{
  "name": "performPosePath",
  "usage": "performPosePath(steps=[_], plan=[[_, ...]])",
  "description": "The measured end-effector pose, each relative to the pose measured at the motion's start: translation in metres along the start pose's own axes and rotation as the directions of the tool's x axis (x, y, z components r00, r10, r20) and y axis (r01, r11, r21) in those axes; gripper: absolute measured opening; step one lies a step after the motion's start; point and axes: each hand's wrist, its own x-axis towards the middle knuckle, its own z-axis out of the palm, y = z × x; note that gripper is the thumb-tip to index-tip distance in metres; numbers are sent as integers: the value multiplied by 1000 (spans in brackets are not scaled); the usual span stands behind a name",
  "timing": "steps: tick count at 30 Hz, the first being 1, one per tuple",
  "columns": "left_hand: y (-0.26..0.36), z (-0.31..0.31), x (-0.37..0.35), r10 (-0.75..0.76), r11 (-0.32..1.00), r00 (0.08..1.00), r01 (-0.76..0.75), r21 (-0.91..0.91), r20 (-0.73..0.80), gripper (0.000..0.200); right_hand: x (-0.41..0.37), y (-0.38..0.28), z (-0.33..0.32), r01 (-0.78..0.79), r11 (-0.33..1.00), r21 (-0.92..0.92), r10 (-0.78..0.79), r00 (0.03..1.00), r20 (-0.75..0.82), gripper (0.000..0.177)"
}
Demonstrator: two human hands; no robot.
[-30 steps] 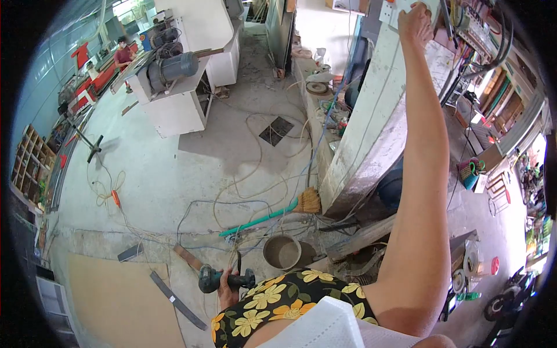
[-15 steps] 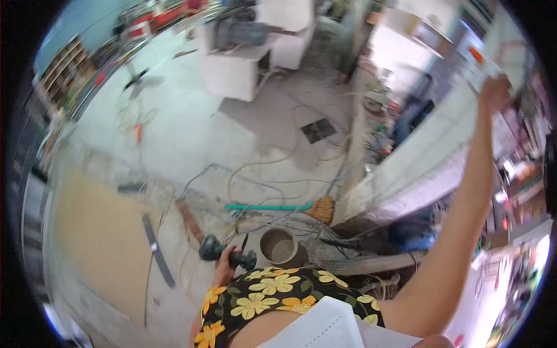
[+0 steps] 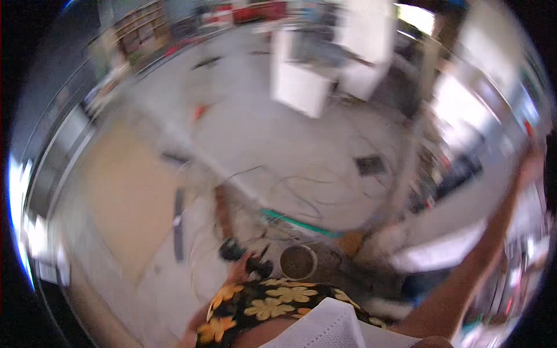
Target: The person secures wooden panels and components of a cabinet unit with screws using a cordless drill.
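Low in the middle of the view, my left hand (image 3: 239, 268) is wrapped round a dark power tool (image 3: 232, 249), close to the floral cloth at my waist. A round bucket (image 3: 298, 262) stands just right of the tool. My right arm stretches out to the upper right, where my right hand (image 3: 532, 153) is smeared by motion beside a small orange-red thing (image 3: 528, 129). What its fingers do cannot be made out.
A green-handled broom (image 3: 301, 224), loose cables and a brown strip (image 3: 221, 211) lie on the floor. A dark bar (image 3: 178, 223) rests by a tan sheet (image 3: 130, 194). White cabinets (image 3: 301, 87) stand ahead; a pale ledge (image 3: 447, 229) runs along the right.
The view has turned left, so the room's contents sit further right and are blurred. My right hand is now nearer the right edge and lower. My left hand still holds the tool.
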Motion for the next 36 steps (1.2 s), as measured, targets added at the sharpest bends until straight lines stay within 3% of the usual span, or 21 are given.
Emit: performPosePath(steps=[1,3,4,5,7,10,12,13,15,17,20,22,24,27,32,34,36], plan=[[-13,-14,3,-75,997,997,75,-32,3,31,4,1,-5,44,966,-254,-24,996,84,42],[-34,-36,15,-106,991,994,107,83,-10,32,13,4,-16,226,699,-679,-71,966,249,34],[-33,-37,21,-133,991,991,133,0,-33,33,8,12,-3,46,733,-678,8,997,77,36],[-31,-39,26,-160,984,986,155,-84,-56,33,5,16,-1,-27,735,-677,108,991,77,42],[-33,-35,41,-493,738,858,323,-592,-146,35,4,-10,3,-161,756,-634,208,978,-2,38],[7,6,25,-490,750,864,350,-562,-115,36,7,-15,-14,-217,744,-632,270,963,-14,37],[-44,-17,36,-233,933,969,199,-300,-82,35,8,-16,-17,-193,733,-652,254,967,-1,36],[-48,-15,39,-200,953,977,177,-246,-69,34,10,-14,-17,-189,727,-661,257,966,6,36],[-52,-16,43,-286,909,955,245,-336,-80,34,12,-12,-19,-181,704,-687,264,964,17,35],[-42,-9,47,-516,705,853,368,-606,-82,33,13,-11,-18,-169,677,-717,270,963,27,34],[-32,-5,52,-465,774,885,399,-491,-14,32,15,-2,-19,-168,692,-702,316,945,85,40],[-34,0,46,-251,911,968,245,-331,25,30,14,0,-20,-123,684,-719,281,954,104,41],[-39,-1,45,-82,983,994,92,-159,68,29,13,1,-21,-89,681,-727,263,956,128,41],[-55,-10,49,30,1000,993,-31,2,113,32,12,1,-22,-53,678,-733,251,954,163,42],[-64,-23,53,-131,949,988,150,-276,85,41,3,9,-30,22,715,-699,165,966,199,41],[-63,-23,52,2,1000,988,-1,-2,154,41,5,8,-30,4,741,-672,169,967,193,41],[-58,-24,54,-122,990,991,125,-60,63,41,6,5,-32,-3,734,-679,178,966,187,42]])
